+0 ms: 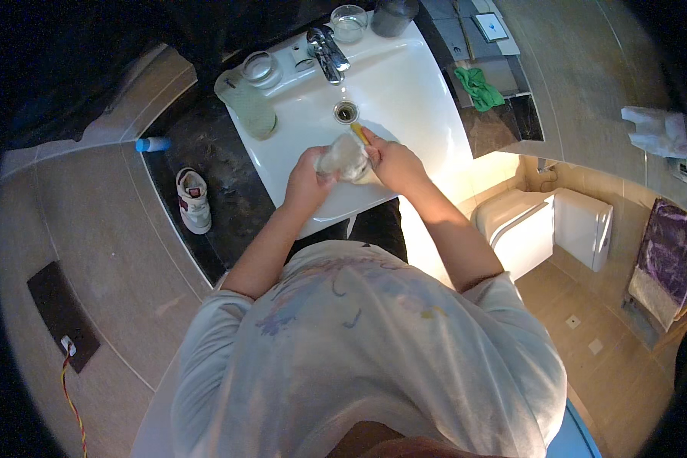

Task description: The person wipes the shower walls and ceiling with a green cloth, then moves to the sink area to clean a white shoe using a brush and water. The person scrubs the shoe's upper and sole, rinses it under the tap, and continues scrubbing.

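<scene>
Over the front of a white washbasin (418, 91), my left hand (311, 177) grips the left side of a whitish, lathered object (343, 157), perhaps a shoe; its exact kind cannot be told. My right hand (397, 163) is closed around a yellow-handled tool (359, 133), likely a brush, at the object's right side. Its working end is hidden. Behind both hands lies the drain (346, 112), with a chrome faucet (327, 54) beyond it. A pale green insole (246, 106) rests on the basin's left rim. One white shoe (193, 200) stands on the dark counter to the left.
Glass containers (349, 24) (259, 67) and a dark jar (394, 17) stand along the basin's back edge. A blue-capped bottle (153, 144) lies at the far left. A green cloth (479, 89) hangs over a ledge at right. Farther right is a toilet (521, 223).
</scene>
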Demonstrator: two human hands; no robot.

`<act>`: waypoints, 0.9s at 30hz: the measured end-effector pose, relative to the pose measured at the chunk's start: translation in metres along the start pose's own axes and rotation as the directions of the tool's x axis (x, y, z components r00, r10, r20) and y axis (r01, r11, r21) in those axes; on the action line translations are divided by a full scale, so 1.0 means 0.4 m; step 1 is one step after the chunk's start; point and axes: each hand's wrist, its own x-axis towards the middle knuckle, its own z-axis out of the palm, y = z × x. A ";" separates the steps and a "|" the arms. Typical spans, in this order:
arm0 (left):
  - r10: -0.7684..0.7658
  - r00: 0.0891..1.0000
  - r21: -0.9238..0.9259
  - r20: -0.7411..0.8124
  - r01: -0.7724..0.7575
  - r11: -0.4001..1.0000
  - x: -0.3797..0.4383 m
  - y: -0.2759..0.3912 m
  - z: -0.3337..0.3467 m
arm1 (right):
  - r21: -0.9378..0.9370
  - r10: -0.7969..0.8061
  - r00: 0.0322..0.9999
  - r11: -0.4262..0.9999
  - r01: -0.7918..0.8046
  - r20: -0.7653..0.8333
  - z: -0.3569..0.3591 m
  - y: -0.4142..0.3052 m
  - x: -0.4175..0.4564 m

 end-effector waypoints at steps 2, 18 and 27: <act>-0.112 0.994 -0.089 0.019 0.113 0.990 -0.021 0.011 -0.001 | 0.004 -0.072 0.996 0.997 0.072 -0.057 0.003 -0.016 -0.017; -0.246 0.968 0.044 -0.044 0.248 0.968 -0.051 0.037 -0.067 | -0.029 -0.098 0.993 0.995 0.097 -0.066 0.068 -0.043 -0.018; -0.182 0.977 0.019 -0.110 0.185 0.983 -0.015 -0.019 0.036 | -0.256 -0.108 0.994 0.960 0.113 0.034 0.067 -0.072 -0.049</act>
